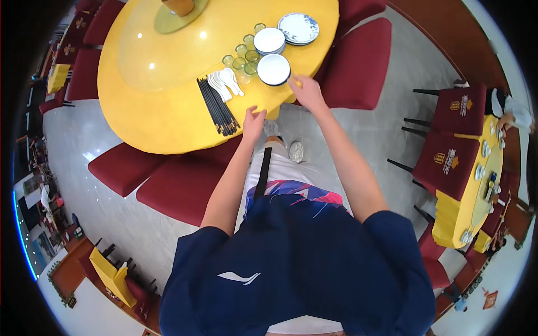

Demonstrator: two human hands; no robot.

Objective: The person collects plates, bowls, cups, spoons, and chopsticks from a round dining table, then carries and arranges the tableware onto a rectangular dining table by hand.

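Observation:
My right hand (307, 92) is at the near edge of the table, its bent fingers close beside the rim of a white bowl (274, 69) with a dark blue edge. Whether the fingertips touch that rim is hard to see. My left hand (254, 122) hovers at the table edge with thumb and fingers apart, holding nothing. To its left lies a row of black chopsticks (217, 107). White spoons (225, 84) are lined up beyond them. Several green-tinted glasses (241, 50) are grouped left of the bowls. Behind stand another bowl stack (269, 41) and patterned plates (298, 28).
A yellow cloth covers the round table (168, 123), with a glass turntable (145, 61) on it. Red chairs (358, 64) flank the table, including a chair (185, 185) at my left. Another set table (459, 221) is at the far right, with a person (513, 115) near it.

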